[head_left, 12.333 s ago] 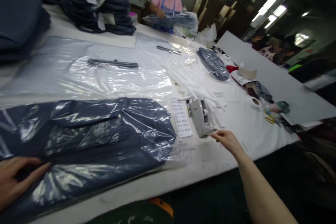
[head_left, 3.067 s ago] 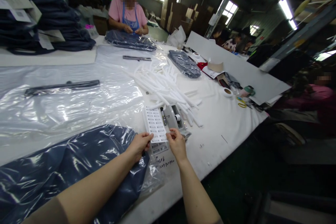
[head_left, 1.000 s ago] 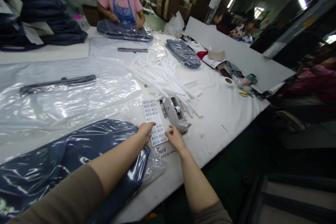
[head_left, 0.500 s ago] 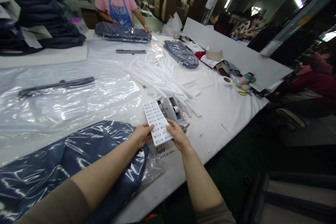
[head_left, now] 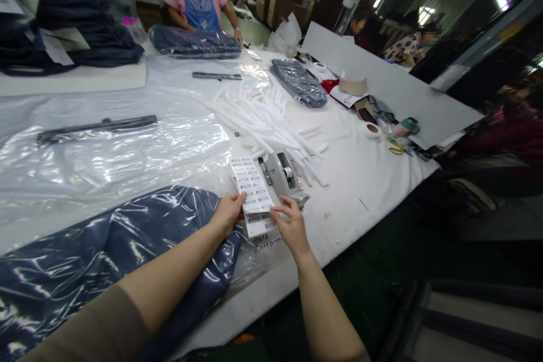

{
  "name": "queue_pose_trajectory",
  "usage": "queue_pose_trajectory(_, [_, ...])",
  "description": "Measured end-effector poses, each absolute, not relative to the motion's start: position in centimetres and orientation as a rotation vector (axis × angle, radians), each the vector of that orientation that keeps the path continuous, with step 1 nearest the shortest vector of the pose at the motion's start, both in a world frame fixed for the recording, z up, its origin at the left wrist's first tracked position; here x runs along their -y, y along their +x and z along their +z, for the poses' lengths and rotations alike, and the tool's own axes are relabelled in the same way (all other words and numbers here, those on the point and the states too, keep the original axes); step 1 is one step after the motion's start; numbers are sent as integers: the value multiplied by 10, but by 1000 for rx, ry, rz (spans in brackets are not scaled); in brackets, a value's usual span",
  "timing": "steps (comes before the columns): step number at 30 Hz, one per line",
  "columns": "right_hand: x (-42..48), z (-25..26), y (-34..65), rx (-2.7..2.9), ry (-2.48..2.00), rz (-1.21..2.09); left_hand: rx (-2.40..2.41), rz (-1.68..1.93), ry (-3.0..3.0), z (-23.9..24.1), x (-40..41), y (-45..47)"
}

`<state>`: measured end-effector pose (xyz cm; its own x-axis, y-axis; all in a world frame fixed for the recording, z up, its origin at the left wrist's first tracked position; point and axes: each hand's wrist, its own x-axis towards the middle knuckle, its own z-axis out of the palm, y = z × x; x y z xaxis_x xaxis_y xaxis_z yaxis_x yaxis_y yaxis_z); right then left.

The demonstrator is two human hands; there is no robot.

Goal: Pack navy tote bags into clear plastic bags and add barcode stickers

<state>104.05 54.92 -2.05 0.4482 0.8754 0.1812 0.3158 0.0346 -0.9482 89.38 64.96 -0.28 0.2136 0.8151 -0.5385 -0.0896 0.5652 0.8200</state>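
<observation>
A small stack of white barcode label sheets (head_left: pixel 253 185) is held over the table. My left hand (head_left: pixel 230 210) pinches its left edge, thumb on top. The fingers of my right hand (head_left: pixel 292 222) pinch the lower right corner of the top sheet, which is lifted so that a second sheet shows below it. Just beyond the sheets stands a grey tape dispenser (head_left: pixel 280 176), with a dark marker-like stick (head_left: pixel 265 171) beside it. Under my left forearm lies a dark blue garment in shiny clear plastic (head_left: pixel 139 237). Handwriting marks the table below the sheets.
White foam-like strips (head_left: pixel 271 124) lie heaped mid-table. Clear plastic bags (head_left: pixel 182 141) cover the left side. A bagged garment (head_left: pixel 299 82), a tape roll (head_left: pixel 372 130) and yellow-handled scissors (head_left: pixel 396 147) lie to the right. A co-worker in a blue apron (head_left: pixel 199 8) stands across the table.
My right hand has shifted and raised the top sheet's lower corner, parting it from the sheet beneath. My left hand keeps its hold. The view has shifted slightly.
</observation>
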Motion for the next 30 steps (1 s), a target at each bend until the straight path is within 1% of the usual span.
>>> queue_pose_trajectory(2, [-554,-15,1041,1112,-1514,520,-1171,695,742,-2,-649,892])
queue_pose_trajectory(3, [-558,-12,1041,1089,-1486,542,-1158,686,735,-2,-650,890])
queue_pose_trajectory(8, [-575,-9,1043,845,-1331,820,-1129,669,700,-4,-651,886])
queue_pose_trajectory(12, [-581,-14,1043,783,-1276,882,-1117,663,692,-4,-650,886])
queue_pose_trajectory(23, [-553,-39,1052,907,-1289,955,-1123,700,676,-3,-645,888])
queue_pose_trajectory(30, [-541,-53,1052,928,-1301,851,-1132,714,684,-8,-645,889])
